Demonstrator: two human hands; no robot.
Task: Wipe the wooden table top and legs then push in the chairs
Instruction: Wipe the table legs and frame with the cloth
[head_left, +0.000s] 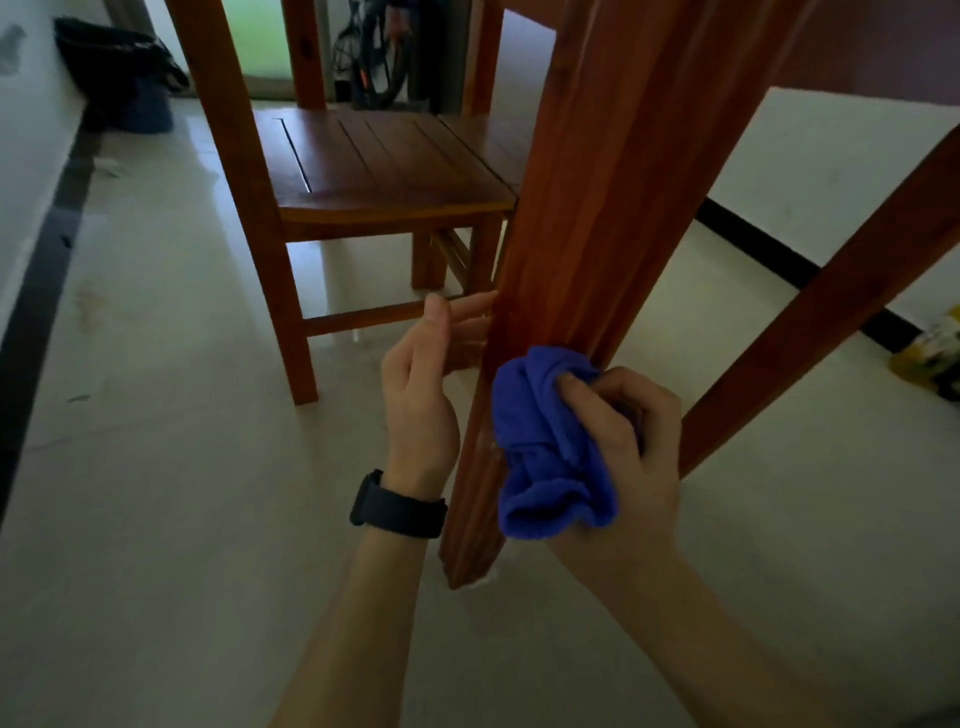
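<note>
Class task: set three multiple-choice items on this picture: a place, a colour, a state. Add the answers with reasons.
1. Where is the cloth? A on a shelf; B against the table leg; C in a sink.
2. What colour is the cloth? A red; B white; C blue.
3. How is the left hand? A open; B fisted; C gripping a cup.
Answers: B, the right hand presses it on the leg; C, it is plainly blue; A, its fingers are straight.

Your view reads dim, underexposed. Daylight enters from the bright opening (262, 47) behind the chair (384, 161) and glares off the glossy floor (182, 364). Edges bow; focus soft throughout.
</note>
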